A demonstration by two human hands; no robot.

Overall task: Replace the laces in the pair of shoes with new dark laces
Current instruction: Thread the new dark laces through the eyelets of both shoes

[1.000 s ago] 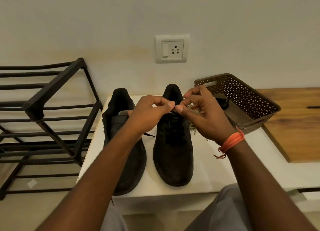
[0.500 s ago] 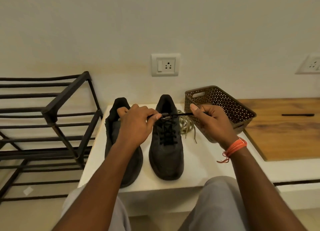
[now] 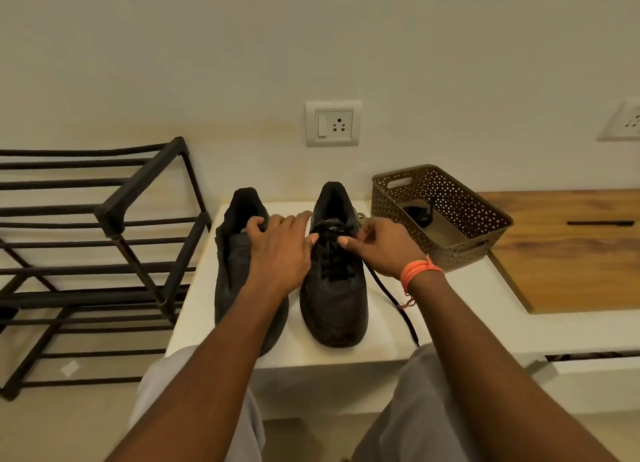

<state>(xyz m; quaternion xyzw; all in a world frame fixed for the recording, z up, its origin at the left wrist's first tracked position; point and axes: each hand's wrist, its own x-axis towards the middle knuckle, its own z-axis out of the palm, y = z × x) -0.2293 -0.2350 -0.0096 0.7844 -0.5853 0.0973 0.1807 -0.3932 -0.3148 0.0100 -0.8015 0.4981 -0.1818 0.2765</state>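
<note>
**Loose lace end and an unsteadied shoe: where the lacing could slip**

Two dark shoes are set side by side on the white tabletop (image 3: 450, 326), toes toward the person. The right shoe (image 3: 334, 288) is already threaded with a dark lace (image 3: 332, 254) across its eyelets, and a free end of that lace (image 3: 391, 299) is seen trailing from under the right hand down the tabletop to its front edge. The left shoe (image 3: 235, 271) shows no lacing that can be made out; much of it is hidden by the forearm.

The left hand (image 3: 280, 254) is laid flat across the gap between the shoes, fingers fairly straight, its thumb touching the lace area; nothing is clasped by it. The right hand (image 3: 384, 247) is curled at the top of the laced shoe, and its grip appears to be pinching the lace near the upper eyelets, though the contact itself is partly hidden.

Several risks are judged likely. If the pinched strand is pulled while the shoe is only lightly pressed, the shoe could be dragged sideways. The trailing end could be caught under the wrist or slide off the edge, leaving uneven lengths. A pale old lace (image 3: 362, 217) lies just behind the right shoe, beside the brown basket (image 3: 485, 240), and could be snagged and tangled with the new one.
</note>
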